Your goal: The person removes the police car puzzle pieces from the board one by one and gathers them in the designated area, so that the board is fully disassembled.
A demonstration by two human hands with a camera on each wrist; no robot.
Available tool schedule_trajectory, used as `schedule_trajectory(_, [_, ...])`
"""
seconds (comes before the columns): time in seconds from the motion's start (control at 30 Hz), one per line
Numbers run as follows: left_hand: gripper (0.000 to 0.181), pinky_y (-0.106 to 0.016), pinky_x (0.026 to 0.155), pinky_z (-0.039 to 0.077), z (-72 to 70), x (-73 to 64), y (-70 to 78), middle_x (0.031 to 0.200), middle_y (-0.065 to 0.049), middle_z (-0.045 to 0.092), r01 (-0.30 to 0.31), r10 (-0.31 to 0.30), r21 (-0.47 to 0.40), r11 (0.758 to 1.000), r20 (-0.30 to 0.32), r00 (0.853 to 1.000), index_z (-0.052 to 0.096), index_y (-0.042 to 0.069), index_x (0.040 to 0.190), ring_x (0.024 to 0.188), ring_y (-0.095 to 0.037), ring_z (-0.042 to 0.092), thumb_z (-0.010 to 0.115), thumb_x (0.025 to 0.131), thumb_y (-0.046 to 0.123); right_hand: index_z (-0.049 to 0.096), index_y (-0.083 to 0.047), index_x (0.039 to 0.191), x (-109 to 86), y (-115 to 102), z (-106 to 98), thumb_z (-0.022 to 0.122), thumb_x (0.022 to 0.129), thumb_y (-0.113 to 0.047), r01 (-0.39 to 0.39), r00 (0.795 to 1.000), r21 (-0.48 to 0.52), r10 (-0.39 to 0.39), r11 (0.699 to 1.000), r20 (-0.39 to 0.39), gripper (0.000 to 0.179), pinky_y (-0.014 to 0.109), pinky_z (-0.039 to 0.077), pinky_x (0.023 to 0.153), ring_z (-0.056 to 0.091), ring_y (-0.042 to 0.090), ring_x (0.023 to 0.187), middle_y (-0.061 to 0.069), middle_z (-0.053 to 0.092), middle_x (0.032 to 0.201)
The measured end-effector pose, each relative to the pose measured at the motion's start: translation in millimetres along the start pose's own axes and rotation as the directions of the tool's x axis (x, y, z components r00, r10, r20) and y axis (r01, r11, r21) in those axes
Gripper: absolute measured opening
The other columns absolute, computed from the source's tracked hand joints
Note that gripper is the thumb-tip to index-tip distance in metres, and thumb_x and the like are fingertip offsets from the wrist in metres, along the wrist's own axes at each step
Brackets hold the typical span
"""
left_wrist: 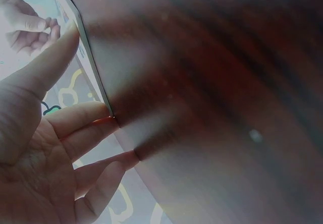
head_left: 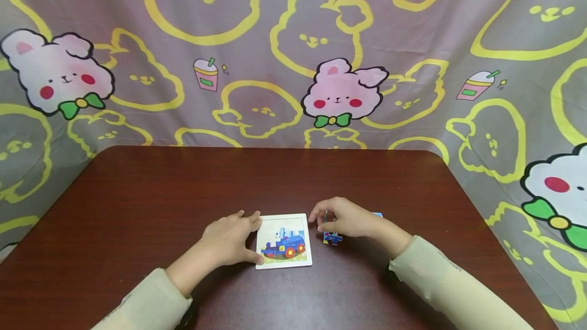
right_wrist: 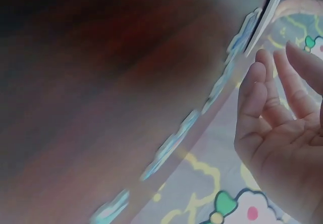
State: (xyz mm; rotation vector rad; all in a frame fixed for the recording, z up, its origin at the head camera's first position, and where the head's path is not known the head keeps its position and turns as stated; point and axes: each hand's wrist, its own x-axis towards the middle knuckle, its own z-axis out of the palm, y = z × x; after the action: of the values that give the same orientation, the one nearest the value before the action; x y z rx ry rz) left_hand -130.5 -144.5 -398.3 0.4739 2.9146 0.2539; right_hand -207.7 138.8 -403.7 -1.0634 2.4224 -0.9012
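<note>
A square puzzle board (head_left: 283, 267) with a white frame lies on the table, its picture a blue train with red wheels. Along its left side rests my left hand (head_left: 228, 238), thumb at the lower left corner and fingertips at the upper left. In the left wrist view the thumb (left_wrist: 55, 57) touches the frame's edge (left_wrist: 93, 67). To the right of the board, my right hand (head_left: 350, 218) hovers over loose jigsaw pieces (head_left: 332, 239), partly hiding them. Its fingers are loosely bent, with nothing between them in the right wrist view, above the pieces (right_wrist: 171, 144).
Another blue piece (head_left: 377, 214) shows behind the right wrist. The dark brown table (head_left: 206, 182) ends at a back edge, where a patterned curtain (head_left: 257, 55) with cartoon animals hangs. The curtain also runs along both sides.
</note>
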Motion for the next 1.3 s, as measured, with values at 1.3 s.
schedule_trajectory(1.3, [0.083, -0.060, 0.097, 0.049, -0.2, 3.6, -2.6, 0.149, -0.006, 0.053, 0.009, -0.009, -0.011, 1.000, 0.010, 1.000, 0.062, 0.016, 0.137, 0.137, -0.040, 0.048, 0.084, 0.068, 0.057, 0.068, -0.014, 0.111, 59.1, -35, 30, 0.068, 0.089, 0.003, 0.118, 0.965, -0.134, -0.082, 0.984, 0.249, 0.028, 0.019, 0.049, 0.080, 0.056, 0.007, 0.082, 0.002, 0.056, 0.098])
